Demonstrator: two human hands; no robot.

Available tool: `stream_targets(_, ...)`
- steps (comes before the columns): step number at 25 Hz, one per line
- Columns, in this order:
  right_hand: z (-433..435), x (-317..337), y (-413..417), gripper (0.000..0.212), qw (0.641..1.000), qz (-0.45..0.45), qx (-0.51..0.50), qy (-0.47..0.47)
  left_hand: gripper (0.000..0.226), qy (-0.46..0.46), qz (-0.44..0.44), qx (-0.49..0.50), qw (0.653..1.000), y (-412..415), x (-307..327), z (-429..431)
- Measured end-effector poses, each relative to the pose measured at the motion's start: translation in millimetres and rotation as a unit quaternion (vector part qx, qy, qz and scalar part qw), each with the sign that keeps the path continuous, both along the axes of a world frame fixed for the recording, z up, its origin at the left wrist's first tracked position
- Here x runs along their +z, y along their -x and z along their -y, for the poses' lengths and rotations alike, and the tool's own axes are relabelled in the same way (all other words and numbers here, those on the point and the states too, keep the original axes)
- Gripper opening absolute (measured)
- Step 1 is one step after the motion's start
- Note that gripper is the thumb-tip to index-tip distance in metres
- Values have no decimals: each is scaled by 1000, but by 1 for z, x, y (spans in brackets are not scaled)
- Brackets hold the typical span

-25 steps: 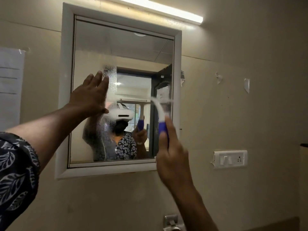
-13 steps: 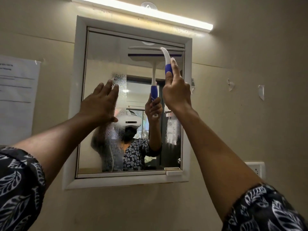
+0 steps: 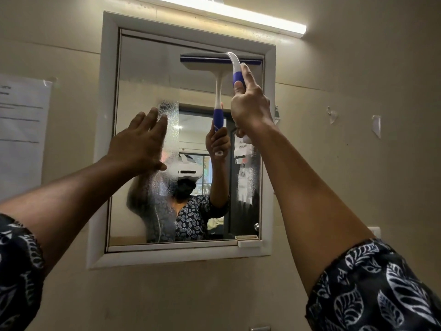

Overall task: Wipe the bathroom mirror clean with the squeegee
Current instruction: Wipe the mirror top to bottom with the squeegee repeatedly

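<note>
Our right hand (image 3: 250, 103) is closed around the squeegee (image 3: 235, 68) handle, blade crosswise at the mirror (image 3: 148, 75)'s top right corner – the wet streak hangs straight below it – while our left hand (image 3: 138, 144) rests open, empty, near the left edge

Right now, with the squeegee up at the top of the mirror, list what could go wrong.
1. The left hand lies flat on the mirror; it may leave smears.
2. Droplet patches sit beside the squeegee path; one pull down may miss them.
3. The right hand is stretched high; its grip could slip.
</note>
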State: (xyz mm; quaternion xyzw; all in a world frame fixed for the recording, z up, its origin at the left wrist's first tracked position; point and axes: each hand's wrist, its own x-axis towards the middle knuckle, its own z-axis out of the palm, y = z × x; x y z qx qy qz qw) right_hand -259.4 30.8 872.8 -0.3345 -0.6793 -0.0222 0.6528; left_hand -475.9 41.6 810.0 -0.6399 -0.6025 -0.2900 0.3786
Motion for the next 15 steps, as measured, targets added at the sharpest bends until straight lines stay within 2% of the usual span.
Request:
stream_targets(10,11,-107,4,47,998,-21,20,53,118,-3,-7,8,1000,-2,2,3)
stream_targets(15,19,-158,2,47,994,-32,69,80,117,-3,-8,7,1000,-2,3,4)
